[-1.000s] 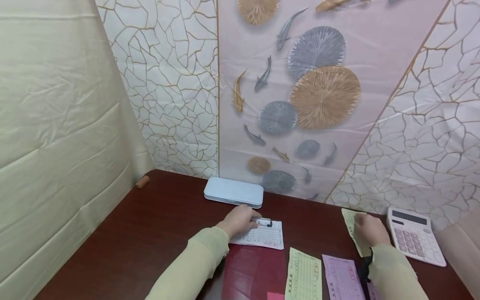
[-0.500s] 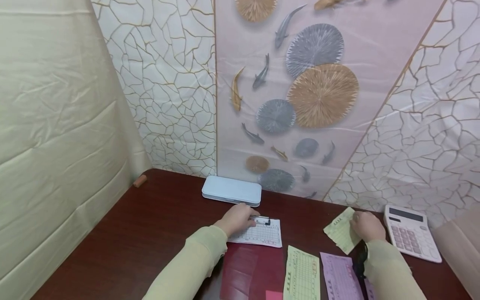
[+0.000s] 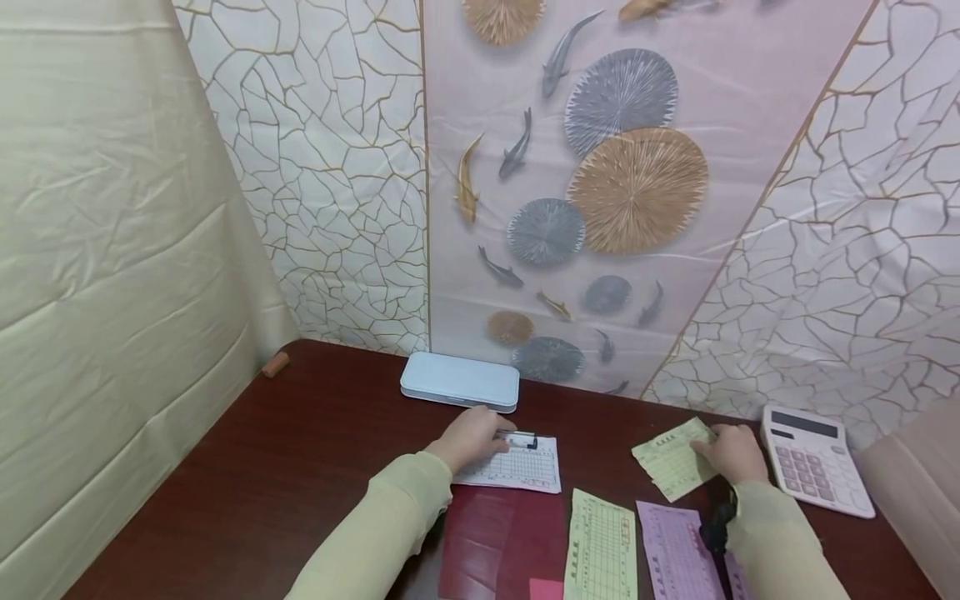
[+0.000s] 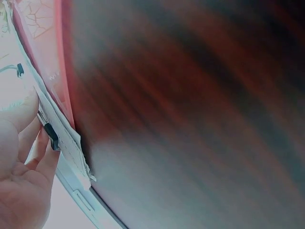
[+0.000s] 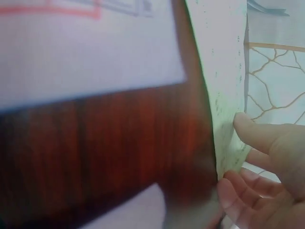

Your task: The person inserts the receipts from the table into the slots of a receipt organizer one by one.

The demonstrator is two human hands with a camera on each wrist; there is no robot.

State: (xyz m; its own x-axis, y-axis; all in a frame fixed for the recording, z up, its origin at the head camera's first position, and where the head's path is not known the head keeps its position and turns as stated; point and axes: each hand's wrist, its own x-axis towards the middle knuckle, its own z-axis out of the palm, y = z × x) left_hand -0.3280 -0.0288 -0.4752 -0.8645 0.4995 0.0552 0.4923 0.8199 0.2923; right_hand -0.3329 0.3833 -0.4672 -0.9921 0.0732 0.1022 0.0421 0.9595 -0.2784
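Note:
In the head view my left hand holds the clip at the top of a stack of white printed forms. The left wrist view shows the thumb and bent fingers close around the clip. The forms lie over a dark red folder. Over to the right, my right hand pinches a loose green slip by its right edge. In the right wrist view the thumb and fingers grip that green slip, which stands tilted off the table there.
Another green slip and a purple slip lie beside the folder. A calculator sits right of my right hand. A light blue case stands at the back; a small brown block is at the far left corner.
My right hand has drawn the green slip leftward, away from the calculator, turning it to a slant. The left hand stays at the clip.

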